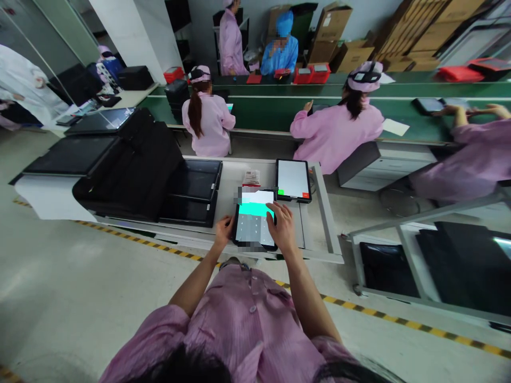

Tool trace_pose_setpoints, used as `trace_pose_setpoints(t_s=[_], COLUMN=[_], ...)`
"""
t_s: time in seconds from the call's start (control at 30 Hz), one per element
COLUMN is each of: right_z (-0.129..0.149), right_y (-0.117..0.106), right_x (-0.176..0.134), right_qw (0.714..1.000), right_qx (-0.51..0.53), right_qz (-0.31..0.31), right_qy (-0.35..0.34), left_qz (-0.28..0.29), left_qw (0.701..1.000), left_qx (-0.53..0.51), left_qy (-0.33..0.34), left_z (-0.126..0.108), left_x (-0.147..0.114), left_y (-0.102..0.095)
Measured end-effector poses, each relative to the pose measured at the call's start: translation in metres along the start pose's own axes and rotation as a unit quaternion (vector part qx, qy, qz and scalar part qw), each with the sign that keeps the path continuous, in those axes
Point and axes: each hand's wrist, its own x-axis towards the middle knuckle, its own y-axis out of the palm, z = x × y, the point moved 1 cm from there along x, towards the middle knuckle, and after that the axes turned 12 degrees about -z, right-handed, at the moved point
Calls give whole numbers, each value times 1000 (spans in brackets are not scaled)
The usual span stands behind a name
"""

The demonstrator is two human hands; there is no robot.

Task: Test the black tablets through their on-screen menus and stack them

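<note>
Pale cart (229, 178) | tablet (255, 226) | left grip (225, 230) clasps its side | right grip (282, 226) uncurled over screen (249, 208)

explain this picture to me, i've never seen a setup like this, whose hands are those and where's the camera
There is no robot here: one camera, on the head of a person in a pink shirt, looks forward and down at their own bare hands. The left hand is at the left edge of a tablet; whether it grips or just steadies it is hard to tell. The right hand has its fingers over the lit screen. On the worktop lie a second tablet, a small packet and flat black items. Beyond, other people are at a green bench.
</note>
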Motion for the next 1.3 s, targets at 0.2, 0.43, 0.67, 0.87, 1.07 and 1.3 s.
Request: trace_pose_setpoints(t_s=[0.2, 0.43, 0.67, 0.87, 1.07, 1.3], right_z=[-7, -8, -5, 24, 33, 1], right_y=[4, 3, 0, -4, -1, -16], right_x=[-7, -9, -17, -24, -20, -11], right_qw=[999, 999, 999, 997, 989, 999], right_qx=[-26, -34, -52, -14, 5, -44], right_qz=[28, 14, 8, 57, 126, 7], right_qy=[-12, -3, 7, -40, -76, -12], left_qz=[0, 2, -4, -13, 36, 36], left_qw=[1000, 1000, 999, 989, 991, 991], left_qx=[-7, -8, -33, -131, -112, -100], left_qy=[14, -4, -32, -64, -69, -78], left_z=[2, -3, -4, -27, -45, -47], left_x=[0, -1, -3, 8, 10, 5], left_y=[0, -1, -1, 7, 7, 5])
